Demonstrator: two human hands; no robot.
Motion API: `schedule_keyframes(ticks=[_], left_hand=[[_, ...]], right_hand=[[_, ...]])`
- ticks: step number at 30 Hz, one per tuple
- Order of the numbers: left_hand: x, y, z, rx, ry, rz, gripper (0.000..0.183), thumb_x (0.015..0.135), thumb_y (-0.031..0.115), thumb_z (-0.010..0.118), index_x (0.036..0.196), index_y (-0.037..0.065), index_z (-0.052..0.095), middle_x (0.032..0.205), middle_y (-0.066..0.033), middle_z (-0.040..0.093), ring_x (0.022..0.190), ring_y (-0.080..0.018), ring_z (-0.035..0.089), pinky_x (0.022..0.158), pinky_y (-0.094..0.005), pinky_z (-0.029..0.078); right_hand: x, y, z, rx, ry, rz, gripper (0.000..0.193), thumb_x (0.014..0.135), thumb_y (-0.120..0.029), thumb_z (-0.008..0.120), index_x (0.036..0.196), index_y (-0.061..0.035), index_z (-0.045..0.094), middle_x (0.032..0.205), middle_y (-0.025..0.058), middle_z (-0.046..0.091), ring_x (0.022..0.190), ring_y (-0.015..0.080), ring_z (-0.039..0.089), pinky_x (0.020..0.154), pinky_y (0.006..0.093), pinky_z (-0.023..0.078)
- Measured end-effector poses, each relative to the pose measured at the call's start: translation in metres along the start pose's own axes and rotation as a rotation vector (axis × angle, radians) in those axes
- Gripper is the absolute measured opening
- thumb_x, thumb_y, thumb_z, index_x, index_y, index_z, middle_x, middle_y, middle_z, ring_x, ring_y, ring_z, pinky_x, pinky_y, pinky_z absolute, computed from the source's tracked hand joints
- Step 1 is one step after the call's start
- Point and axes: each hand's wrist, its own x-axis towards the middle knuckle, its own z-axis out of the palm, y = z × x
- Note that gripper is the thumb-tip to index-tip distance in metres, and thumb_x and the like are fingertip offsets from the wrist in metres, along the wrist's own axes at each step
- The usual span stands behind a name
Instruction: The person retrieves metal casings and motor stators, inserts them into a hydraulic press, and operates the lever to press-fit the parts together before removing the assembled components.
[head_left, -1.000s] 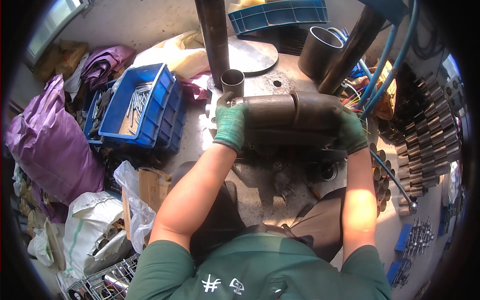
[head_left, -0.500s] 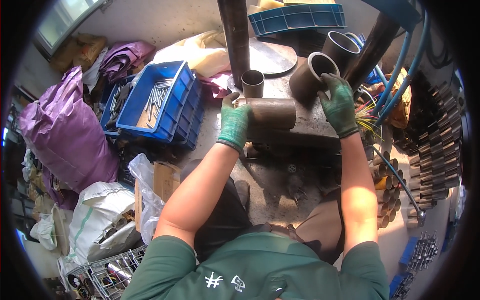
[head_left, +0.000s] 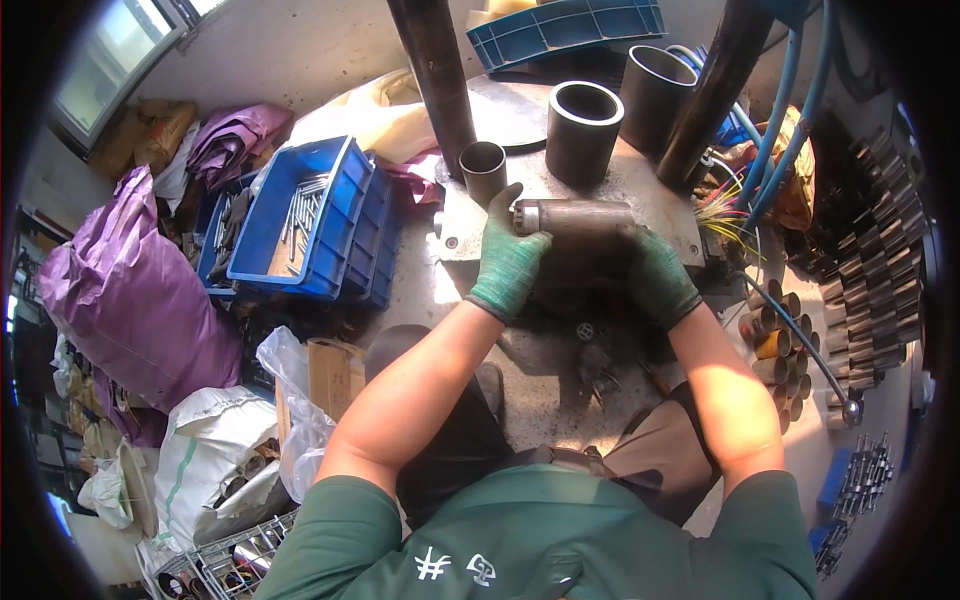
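A dark steel tube point(head_left: 585, 218) lies level in front of me, held between my two green-gloved hands. At its left end, which has a short bright fitting, my left hand point(head_left: 512, 258) is closed with the thumb along the far side. My right hand point(head_left: 660, 275) grips the right end, its fingers partly hidden by the glove and tube. Just beyond stand a small upright tube point(head_left: 484, 178) by the left post and a thick-walled sleeve point(head_left: 583, 145) with a bright rim. Another wide sleeve point(head_left: 655, 105) stands behind that one. All three are on the metal machine table point(head_left: 680, 220).
Two dark posts point(head_left: 435, 80) rise from the table. Blue bins point(head_left: 300, 220) with metal rods stand at left, beside a purple sack point(head_left: 135, 290). Blue hoses and coloured wires point(head_left: 730, 205) hang at right. Stacked tubes point(head_left: 780, 350) lie on the floor at right.
My right hand has left the thick-walled sleeve, now upright, and come down to the tube's right end. The left hand and tube have shifted right in the view.
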Motion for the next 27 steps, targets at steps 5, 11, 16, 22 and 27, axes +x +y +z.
schedule_keyframes(ticks=[5,11,16,22,27], left_hand=[[0.002,0.001,0.024,-0.091,-0.064,0.150,0.079,0.082,-0.010,0.067,0.156,0.001,0.040,0.124,-0.0139,0.063,0.105,-0.0180,0.065,0.090,-0.0299,0.058],[0.012,0.007,0.040,-0.036,-0.099,-0.091,0.079,0.085,-0.013,0.067,0.157,0.002,0.039,0.129,-0.0176,0.063,0.111,-0.0211,0.065,0.096,-0.0318,0.057],[0.020,-0.002,0.035,-0.042,-0.051,-0.127,0.078,0.085,-0.010,0.064,0.158,0.004,0.040,0.118,-0.0165,0.067,0.094,-0.0218,0.070,0.080,-0.0351,0.064],[0.021,0.011,0.011,-0.455,0.128,-0.348,0.056,0.097,0.021,0.063,0.149,0.003,0.050,0.115,-0.0173,0.072,0.085,-0.0269,0.074,0.075,-0.0421,0.066],[0.023,0.005,-0.010,-0.614,0.124,-0.250,0.051,0.099,0.029,0.063,0.142,0.004,0.054,0.106,-0.0113,0.071,0.087,-0.0238,0.071,0.078,-0.0413,0.062]], right_hand=[[-0.009,-0.009,-0.008,0.120,0.056,-0.174,0.034,0.106,-0.022,0.060,0.132,-0.0012,0.065,0.120,0.0116,0.072,0.107,0.0230,0.071,0.096,0.0378,0.059],[-0.008,-0.019,-0.035,0.057,0.097,-0.162,0.036,0.107,-0.023,0.060,0.135,-0.0014,0.064,0.122,0.0112,0.072,0.111,0.0211,0.069,0.100,0.0367,0.057],[-0.001,-0.012,-0.058,0.057,0.134,-0.141,0.038,0.105,-0.024,0.062,0.135,-0.0001,0.065,0.124,0.0118,0.072,0.112,0.0214,0.068,0.102,0.0357,0.055],[0.001,-0.002,-0.072,-0.334,0.273,-0.394,0.038,0.103,-0.025,0.065,0.128,0.0026,0.069,0.119,0.0108,0.072,0.104,0.0183,0.066,0.098,0.0316,0.052],[-0.010,-0.044,-0.064,-0.576,0.405,-0.499,0.033,0.097,-0.021,0.074,0.121,0.0009,0.072,0.107,0.0098,0.076,0.100,0.0190,0.069,0.089,0.0343,0.055]])
